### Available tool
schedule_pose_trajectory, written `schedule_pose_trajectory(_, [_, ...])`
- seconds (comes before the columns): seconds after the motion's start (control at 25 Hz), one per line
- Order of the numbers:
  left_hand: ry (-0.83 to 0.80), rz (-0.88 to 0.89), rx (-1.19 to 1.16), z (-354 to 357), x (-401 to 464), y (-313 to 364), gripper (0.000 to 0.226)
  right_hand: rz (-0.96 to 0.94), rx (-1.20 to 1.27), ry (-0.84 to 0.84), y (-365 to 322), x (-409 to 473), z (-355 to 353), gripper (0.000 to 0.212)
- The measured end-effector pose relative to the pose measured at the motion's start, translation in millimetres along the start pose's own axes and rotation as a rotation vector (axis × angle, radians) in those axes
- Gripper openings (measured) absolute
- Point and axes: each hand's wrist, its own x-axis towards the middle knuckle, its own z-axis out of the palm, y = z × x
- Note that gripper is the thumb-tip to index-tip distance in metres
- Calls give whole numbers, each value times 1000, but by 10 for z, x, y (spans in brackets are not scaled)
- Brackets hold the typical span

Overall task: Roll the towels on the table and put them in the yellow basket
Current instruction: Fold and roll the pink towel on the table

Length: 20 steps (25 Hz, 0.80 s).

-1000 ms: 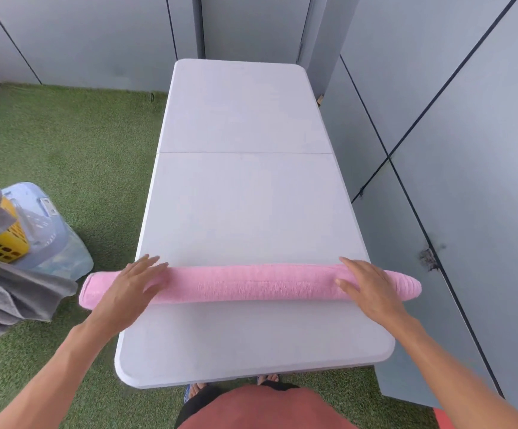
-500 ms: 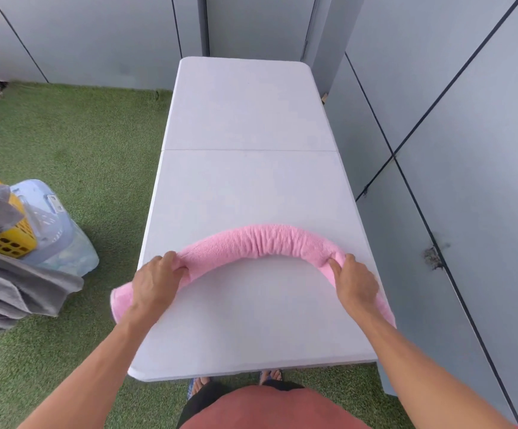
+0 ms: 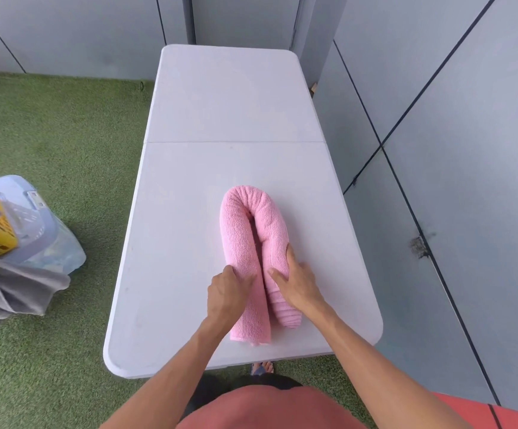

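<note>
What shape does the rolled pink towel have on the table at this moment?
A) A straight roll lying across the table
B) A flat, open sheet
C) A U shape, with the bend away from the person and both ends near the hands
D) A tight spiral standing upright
C: the pink towel bends in a U, and the left hand and right hand grip its two arms on the table.

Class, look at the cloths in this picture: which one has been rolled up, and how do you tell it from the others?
The pink towel on the white table, rolled and bent into a U. The grey cloths hang loose and unrolled at the left.
</note>
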Motion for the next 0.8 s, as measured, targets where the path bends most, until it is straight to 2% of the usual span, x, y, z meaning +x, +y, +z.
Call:
schedule_pose_trajectory(0.16, [16,-8,-63,19,82,115,44,-69,38,-28,9,1,-59,70])
schedule_pose_trajectory(0.28, [46,-25,-79,47,82,142,43,-57,106,-66,61,-10,-126,74])
schedule_pose_trajectory(0.36, [29,-51,-64,29,91,153,43,-45,150,-162,49,-60,-98,93])
schedule_pose_trajectory(0.44, [-68,-90,-27,-68,175,176,41,-27,94,-231,-46,-143,29,124])
schedule_pose_trajectory(0.52, [-206,-136,-16,-226,288,214,42,3,-46,-149,-170,-177,213,144])
schedule_pose_trajectory(0.6, [-309,-168,5,-346,371,233,43,40,-146,8,-279,-150,385,149])
schedule_pose_trajectory(0.72, [-381,-120,83,-407,445,163,46,46,-249,186,-353,-129,548,141])
schedule_pose_trajectory(0.8, [-430,-105,56,-451,532,61,54,14,-271,240,-370,-126,586,131])
